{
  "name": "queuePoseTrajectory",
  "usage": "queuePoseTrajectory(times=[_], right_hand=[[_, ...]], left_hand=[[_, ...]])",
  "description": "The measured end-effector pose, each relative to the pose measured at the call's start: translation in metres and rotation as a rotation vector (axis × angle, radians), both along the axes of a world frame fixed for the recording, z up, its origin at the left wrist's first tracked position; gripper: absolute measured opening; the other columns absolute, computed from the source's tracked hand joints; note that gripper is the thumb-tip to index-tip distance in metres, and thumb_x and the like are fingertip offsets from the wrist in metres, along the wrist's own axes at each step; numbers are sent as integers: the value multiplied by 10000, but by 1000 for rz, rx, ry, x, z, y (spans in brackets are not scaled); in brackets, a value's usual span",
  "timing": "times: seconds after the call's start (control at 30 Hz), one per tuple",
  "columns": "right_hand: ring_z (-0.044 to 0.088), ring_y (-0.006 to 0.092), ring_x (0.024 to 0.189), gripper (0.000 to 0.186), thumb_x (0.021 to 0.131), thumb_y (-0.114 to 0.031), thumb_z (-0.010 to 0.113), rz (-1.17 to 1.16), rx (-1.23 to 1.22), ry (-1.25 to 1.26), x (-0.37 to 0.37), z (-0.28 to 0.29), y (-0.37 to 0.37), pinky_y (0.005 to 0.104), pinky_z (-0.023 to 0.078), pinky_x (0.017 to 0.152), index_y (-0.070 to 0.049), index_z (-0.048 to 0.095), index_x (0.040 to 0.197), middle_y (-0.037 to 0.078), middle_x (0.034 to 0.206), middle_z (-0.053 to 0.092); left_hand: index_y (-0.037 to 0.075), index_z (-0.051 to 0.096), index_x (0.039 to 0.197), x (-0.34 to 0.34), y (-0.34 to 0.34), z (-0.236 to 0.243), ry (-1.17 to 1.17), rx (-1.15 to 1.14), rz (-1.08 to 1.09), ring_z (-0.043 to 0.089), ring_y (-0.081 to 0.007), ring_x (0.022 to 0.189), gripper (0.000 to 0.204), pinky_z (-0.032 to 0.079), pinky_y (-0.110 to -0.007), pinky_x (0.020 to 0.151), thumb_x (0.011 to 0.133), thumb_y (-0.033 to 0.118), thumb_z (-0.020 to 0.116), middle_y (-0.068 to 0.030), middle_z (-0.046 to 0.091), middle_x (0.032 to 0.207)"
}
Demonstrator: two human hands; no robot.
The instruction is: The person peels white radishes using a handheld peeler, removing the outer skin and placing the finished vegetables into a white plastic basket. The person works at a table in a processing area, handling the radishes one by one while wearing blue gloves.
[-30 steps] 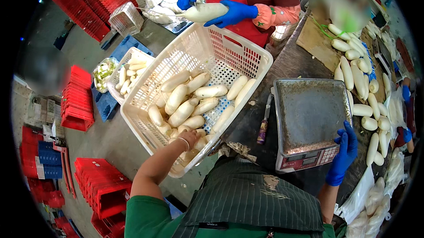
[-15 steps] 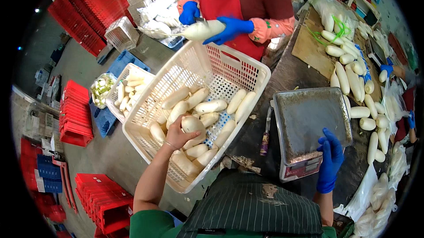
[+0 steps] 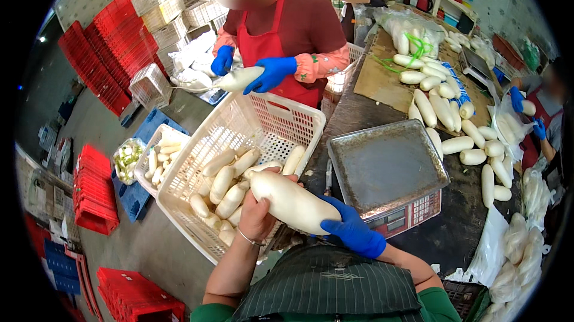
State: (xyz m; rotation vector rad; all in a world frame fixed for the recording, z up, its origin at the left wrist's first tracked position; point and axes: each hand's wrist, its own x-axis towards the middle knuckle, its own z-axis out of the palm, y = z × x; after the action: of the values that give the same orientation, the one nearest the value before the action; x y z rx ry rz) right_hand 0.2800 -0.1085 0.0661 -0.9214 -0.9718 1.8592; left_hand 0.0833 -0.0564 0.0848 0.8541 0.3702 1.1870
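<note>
A large white radish (image 3: 294, 202) lies slantwise between my two hands, above the near edge of the crate. My bare left hand (image 3: 257, 217) wraps round its left end. At its other end, my right hand (image 3: 354, 229) in a blue glove grips it, with some of the fingers hidden. Below, the white plastic crate (image 3: 190, 163) contains several more white radishes (image 3: 222, 183). A weighing scale (image 3: 388, 166) with a bare metal pan stands on the dark table right of the crate.
Across the crate a co-worker in a red apron (image 3: 263, 47) holds a radish (image 3: 239, 79) in blue gloves. Many radishes (image 3: 442, 110) lie on the table's far right. Stacked red crates (image 3: 95, 187) stand at left. Another person (image 3: 541, 113) handles a radish at far right.
My left hand has lifted a radish out of the crate toward me. My right hand has moved left from beside the scale and taken hold of its other end.
</note>
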Motion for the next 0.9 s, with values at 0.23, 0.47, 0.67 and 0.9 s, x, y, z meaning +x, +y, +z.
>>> queuePoseTrajectory(times=[0.23,0.47,0.67,0.9], right_hand=[[466,302,1105,791,681,-276,769,-214,638,-623,-6,-1,-19,381,384,943,-80,372,1337,168,1225,462],[461,322,1089,711,673,-205,768,-320,929,-798,2,-13,-24,380,402,911,-94,437,1293,163,1216,431],[455,321,1087,663,636,-140,794,-385,1143,-996,14,-14,-23,376,406,889,-85,504,1231,162,1223,409],[441,310,1072,595,684,-177,742,-400,1074,-888,15,-23,-25,390,358,911,-112,522,1233,164,1226,443]], left_hand=[[32,451,1142,15,-7,-5,-169,-287,130,552,-321,1003,445,449,-431,881,960,395,268,-175,571,1054],[-39,503,1043,14,-16,2,-25,-294,287,566,-276,960,416,447,-377,880,967,291,261,-178,578,1028],[-62,545,1021,5,-23,1,435,-71,394,575,-200,889,448,444,-308,840,979,258,234,-144,607,960],[-48,572,979,6,-26,-1,668,61,526,553,-138,805,428,437,-265,771,986,242,258,-99,613,897]])
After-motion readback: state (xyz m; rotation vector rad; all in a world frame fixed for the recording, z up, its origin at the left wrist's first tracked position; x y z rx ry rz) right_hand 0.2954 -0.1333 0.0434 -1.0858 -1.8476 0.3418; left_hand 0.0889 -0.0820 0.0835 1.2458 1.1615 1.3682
